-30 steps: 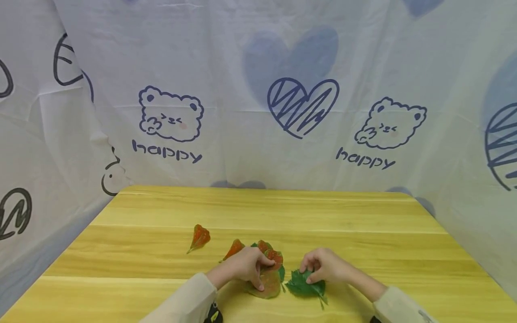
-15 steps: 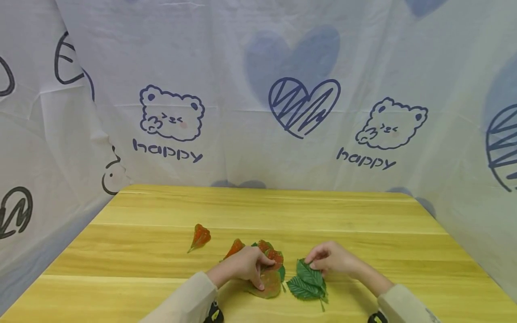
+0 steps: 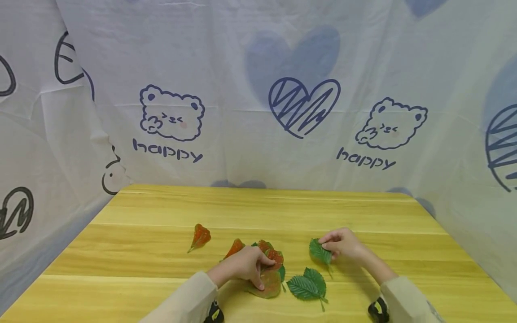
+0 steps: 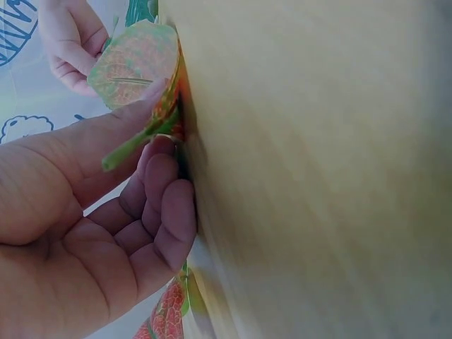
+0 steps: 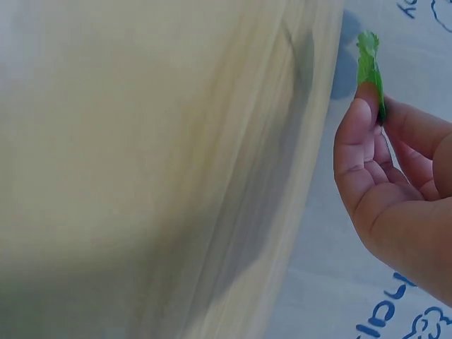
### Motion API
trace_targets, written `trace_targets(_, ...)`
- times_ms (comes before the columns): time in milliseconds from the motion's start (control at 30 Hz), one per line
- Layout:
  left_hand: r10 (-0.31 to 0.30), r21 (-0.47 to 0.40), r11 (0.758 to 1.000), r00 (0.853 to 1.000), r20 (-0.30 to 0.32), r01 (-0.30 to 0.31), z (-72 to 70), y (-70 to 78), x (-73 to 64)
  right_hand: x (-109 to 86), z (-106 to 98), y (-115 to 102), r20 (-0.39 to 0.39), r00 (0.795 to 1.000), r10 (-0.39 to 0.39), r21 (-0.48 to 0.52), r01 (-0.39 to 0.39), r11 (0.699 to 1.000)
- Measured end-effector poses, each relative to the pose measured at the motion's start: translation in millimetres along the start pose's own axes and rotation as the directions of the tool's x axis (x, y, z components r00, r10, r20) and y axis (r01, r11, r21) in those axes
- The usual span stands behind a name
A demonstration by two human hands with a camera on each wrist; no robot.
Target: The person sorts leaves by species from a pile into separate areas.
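My right hand (image 3: 343,244) pinches a green serrated leaf (image 3: 318,251) between thumb and fingers. In the right wrist view that leaf (image 5: 367,60) shows edge-on above the fingertips, off the table. Two more green leaves (image 3: 304,286), overlapping at their stems, lie below it on the table. My left hand (image 3: 244,265) pinches a mottled reddish-green leaf (image 3: 269,285) low over the tabletop. The left wrist view shows a short green stalk (image 4: 127,152) sticking out past the thumb. Red-orange leaves (image 3: 275,258) are bunched just beyond the left fingertips, partly hidden by the hand.
A single red-orange leaf (image 3: 200,235) lies apart at the left on the yellow wood-grain table (image 3: 153,208). Another orange leaf (image 3: 235,246) peeks out behind the left hand. A white printed cloth (image 3: 238,143) hangs behind the table.
My right hand has lifted one green leaf off the small stack and carried it away toward the far right, uncovering two overlapping leaves. The left hand has stayed in place.
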State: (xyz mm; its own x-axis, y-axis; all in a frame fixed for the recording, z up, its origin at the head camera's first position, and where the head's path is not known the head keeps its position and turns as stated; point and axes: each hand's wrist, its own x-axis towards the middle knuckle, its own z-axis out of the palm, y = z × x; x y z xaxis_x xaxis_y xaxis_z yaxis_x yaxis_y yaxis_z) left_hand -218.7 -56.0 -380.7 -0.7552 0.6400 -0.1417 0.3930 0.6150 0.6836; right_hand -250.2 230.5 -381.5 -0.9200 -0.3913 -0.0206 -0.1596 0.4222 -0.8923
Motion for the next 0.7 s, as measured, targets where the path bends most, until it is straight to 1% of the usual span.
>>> trace_targets(167,-0.002,-0.003,1.000,1.000,0.001,0.002,0.5,-1.8,1.1,5.0,-4.9,0.8,-0.083,0.996,0.041,-0.028,-0.043,0.999)
trace_targets(333,-0.003,-0.004,1.000,1.000,0.003,0.003,0.5,-2.0,2.0,10.7,-9.4,3.7,-0.151,0.984,0.097,-0.061,-0.107,0.992)
trace_targets(500,-0.008,-0.013,1.000,1.000,0.009,0.008,0.3,-1.0,1.6,17.7,-15.2,9.7,-0.186,0.974,0.134,-0.128,-0.159,0.979)
trace_targets(700,-0.019,-0.031,0.999,1.000,0.011,0.019,0.6,-1.5,2.0,24.1,-18.6,14.0,-0.220,0.963,0.156,-0.141,-0.190,0.972)
